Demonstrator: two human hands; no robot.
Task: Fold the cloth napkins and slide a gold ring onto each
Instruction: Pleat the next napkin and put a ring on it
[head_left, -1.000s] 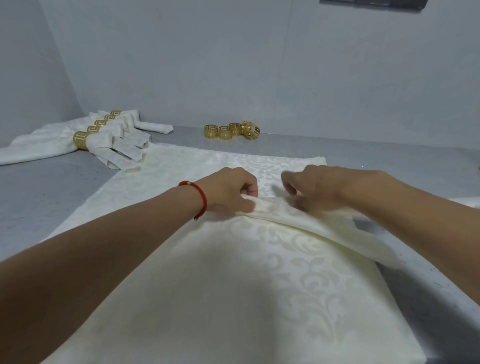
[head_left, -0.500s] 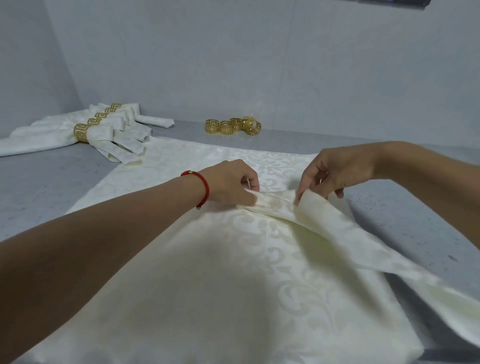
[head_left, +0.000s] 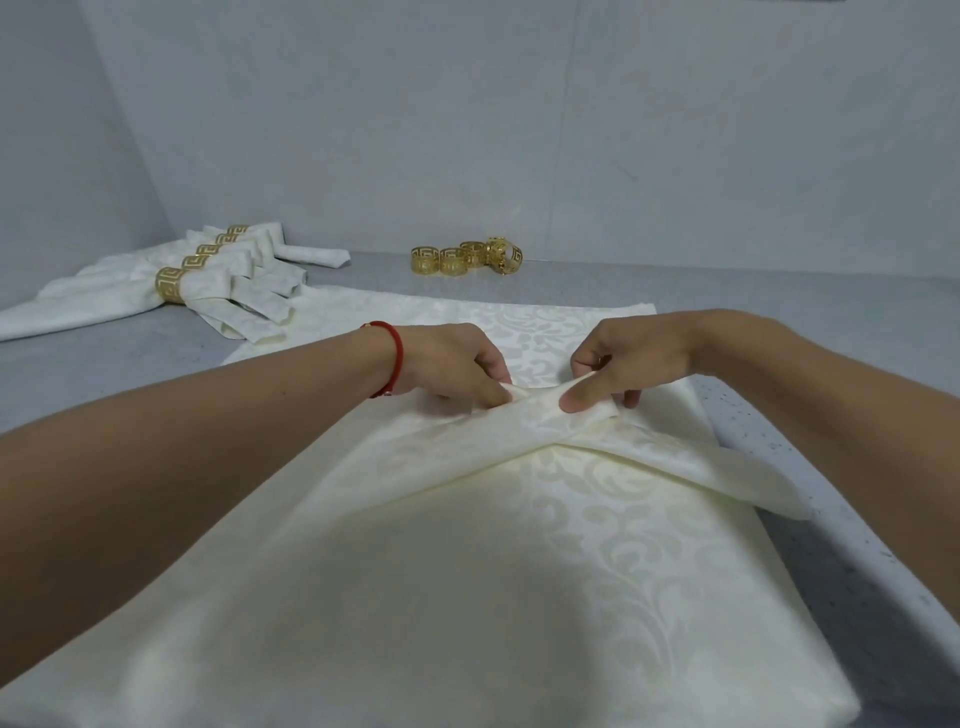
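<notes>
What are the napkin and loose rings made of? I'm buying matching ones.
The napkin looks like cream woven damask cloth: a tone-on-tone scroll pattern, soft drape, slight sheen. The loose rings look like shiny gold-coloured metal with cut-out key pattern; plated metal or plastic cannot be told apart.

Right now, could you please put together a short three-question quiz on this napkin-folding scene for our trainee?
1. True or false: the loose gold rings lie by the far wall, apart from the spread napkin.
2. Which wrist wears the red bracelet? A left, B right.
3. Fill in: the finished napkins lie at the far ____ of the grey table.

Key: 1 true. 2 A. 3 left. Both the left hand and right hand pinch the napkin's raised pleat.
</notes>
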